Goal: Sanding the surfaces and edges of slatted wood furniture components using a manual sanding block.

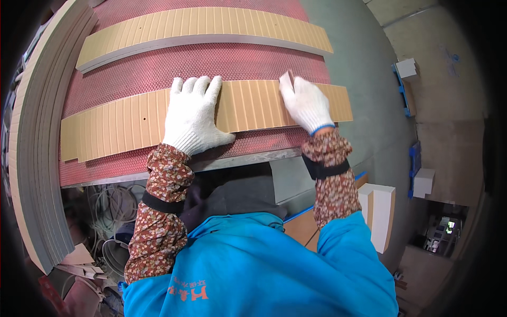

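A long tan wooden panel with narrow grooves (121, 124) lies across the red mesh mat (211, 63) near the table's front edge. My left hand (193, 113), in a white knit glove, lies flat on the panel's middle with fingers together. My right hand (305, 103), also gloved, rests on the panel's right part with its fingers pointing away from me. A second grooved panel (206, 29) lies farther back on the mat, untouched.
A stack of long grey-edged boards (31, 137) stands along the left side. Cables and scrap pieces (103, 211) lie under the table at the lower left. White-edged boards (383, 211) stand at my right, and small white blocks (407, 68) sit on the concrete floor.
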`<state>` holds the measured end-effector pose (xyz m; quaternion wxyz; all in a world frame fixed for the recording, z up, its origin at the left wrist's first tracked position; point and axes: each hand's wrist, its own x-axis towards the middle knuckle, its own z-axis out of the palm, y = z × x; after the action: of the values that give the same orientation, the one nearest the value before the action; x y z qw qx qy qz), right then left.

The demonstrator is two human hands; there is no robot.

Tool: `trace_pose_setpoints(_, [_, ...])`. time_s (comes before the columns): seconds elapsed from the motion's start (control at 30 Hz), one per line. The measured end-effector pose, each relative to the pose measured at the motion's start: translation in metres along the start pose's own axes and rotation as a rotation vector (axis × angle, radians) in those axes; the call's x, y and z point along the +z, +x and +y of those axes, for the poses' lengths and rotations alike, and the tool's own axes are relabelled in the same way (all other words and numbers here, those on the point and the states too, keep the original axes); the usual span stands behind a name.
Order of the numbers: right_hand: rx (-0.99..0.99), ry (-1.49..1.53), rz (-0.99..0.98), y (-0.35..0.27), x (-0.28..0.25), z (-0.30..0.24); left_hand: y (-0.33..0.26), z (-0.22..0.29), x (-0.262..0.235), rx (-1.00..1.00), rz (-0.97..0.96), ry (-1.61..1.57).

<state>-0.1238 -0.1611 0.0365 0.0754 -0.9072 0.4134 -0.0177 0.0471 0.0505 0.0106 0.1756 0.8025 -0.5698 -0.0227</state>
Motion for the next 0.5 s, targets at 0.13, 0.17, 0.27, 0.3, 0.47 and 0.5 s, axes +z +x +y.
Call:
trace_pose_setpoints(0.13, [0.015,0.008,-0.013,-0.065,0.000,0.006,-0.004,-0.001,0.001,-0.006,0.006,0.023])
trace_pose_setpoints(0.17, [0.015,0.006,-0.016,-0.078,-0.001,0.006,-0.004,-0.001,0.002,-0.005,0.006,0.024])
trace_pose_setpoints(0.27, [0.049,-0.023,0.003,-0.103,-0.003,0.004,-0.005,0.000,0.003,-0.011,0.014,0.027])
trace_pose_setpoints(0.3, [-0.022,0.015,0.024,-0.101,-0.002,0.006,-0.005,0.000,0.002,-0.013,0.009,0.025])
trace_pose_setpoints(0.47, [-0.060,-0.013,0.014,-0.036,0.003,0.010,-0.002,0.002,-0.002,-0.014,-0.011,0.015])
trace_pose_setpoints(0.5, [-0.007,-0.004,-0.003,-0.018,0.000,0.002,-0.001,0.002,-0.001,-0.015,-0.010,0.017])
